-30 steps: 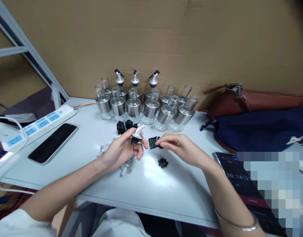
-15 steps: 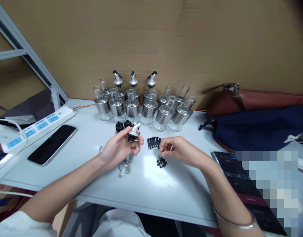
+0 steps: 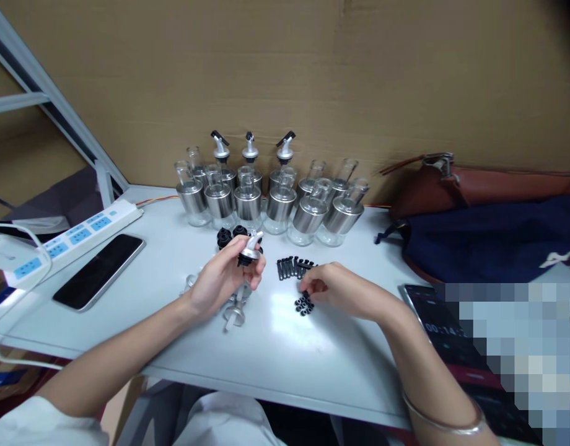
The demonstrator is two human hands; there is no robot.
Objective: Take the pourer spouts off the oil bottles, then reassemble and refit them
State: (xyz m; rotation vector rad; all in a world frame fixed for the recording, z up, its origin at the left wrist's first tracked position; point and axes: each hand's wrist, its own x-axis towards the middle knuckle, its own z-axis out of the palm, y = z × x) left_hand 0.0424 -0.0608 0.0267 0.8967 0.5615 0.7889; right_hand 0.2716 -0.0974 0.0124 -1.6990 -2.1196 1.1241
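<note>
A silver-and-black pourer top [image 3: 251,251] is held between the fingers of my left hand [image 3: 224,272], its spout pointing up. My right hand [image 3: 336,288] has its fingers curled together at a small pile of black rings [image 3: 304,305]; whether anything is between the fingertips is hidden. Just behind it lies a row of small black levers [image 3: 292,267]. Silver pourer parts [image 3: 233,314] lie on the table below my left hand, and black stoppers [image 3: 224,237] stand behind it, partly covered.
Several glass bottles with steel bands [image 3: 280,207] stand at the back, three with pourers. A power strip [image 3: 75,241] and a phone [image 3: 99,272] are at left. A timer phone [image 3: 445,328], a blue bag [image 3: 494,244] and a brown bag [image 3: 508,189] are at right.
My right hand has moved from the black levers toward me, down to the pile of rings. My left hand has shifted slightly left with the pourer top.
</note>
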